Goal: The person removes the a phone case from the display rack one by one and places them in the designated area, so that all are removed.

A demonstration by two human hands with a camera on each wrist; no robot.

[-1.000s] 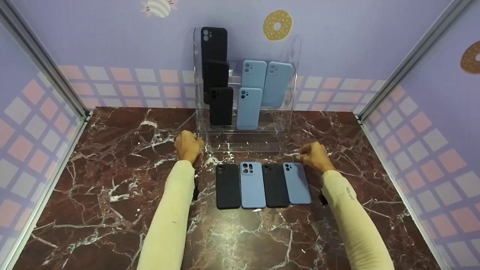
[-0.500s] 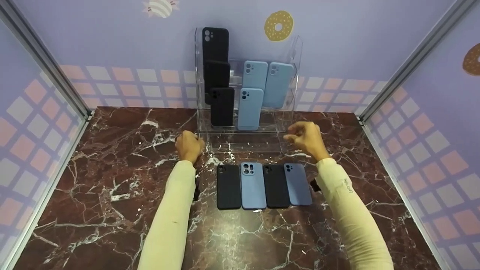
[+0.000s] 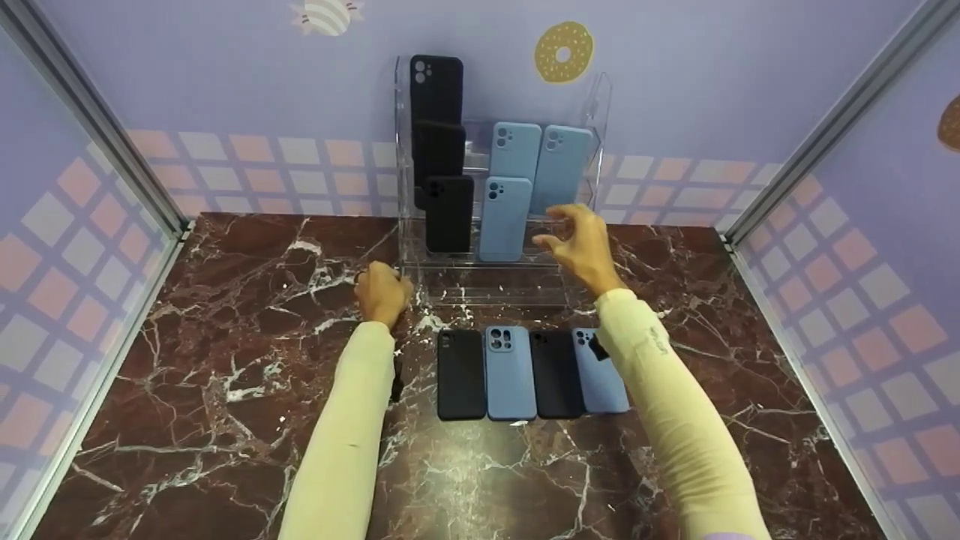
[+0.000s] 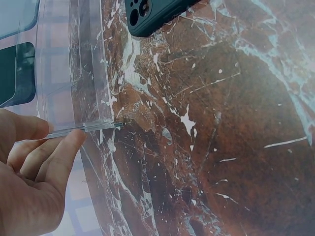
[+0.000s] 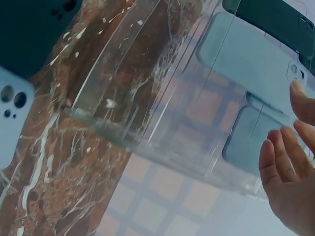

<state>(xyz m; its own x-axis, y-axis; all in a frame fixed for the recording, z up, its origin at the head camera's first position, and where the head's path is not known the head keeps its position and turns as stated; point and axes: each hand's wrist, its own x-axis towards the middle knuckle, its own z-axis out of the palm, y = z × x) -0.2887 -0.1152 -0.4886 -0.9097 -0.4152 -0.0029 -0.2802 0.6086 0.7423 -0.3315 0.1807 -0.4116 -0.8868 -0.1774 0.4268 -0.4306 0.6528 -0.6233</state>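
A clear acrylic tiered stand [image 3: 491, 268] stands against the back wall, bearing black and blue phone cases. My left hand [image 3: 382, 292] pinches the stand's left side edge between thumb and fingers, as the left wrist view shows. In front of the stand's right part is my right hand [image 3: 586, 251], thumb and fingers spread apart and nothing between them. Nearest to it are the front blue phone case [image 3: 505, 221] and the right blue phone case [image 3: 562, 165]. In the right wrist view, the thumb overlaps the front case's camera end; whether it touches cannot be told.
Before the stand, a row lies flat: a black phone case [image 3: 461, 379], a blue one with a large camera frame [image 3: 511, 382], another black one [image 3: 556, 382] and a blue one [image 3: 602, 386] partly behind the right sleeve. Patterned walls enclose the marble-look table [image 3: 225, 420].
My right hand has moved from beside the row of cases, forward and left, up to the stand's right part, its fingers spreading wider. The left hand stays at the stand's edge.
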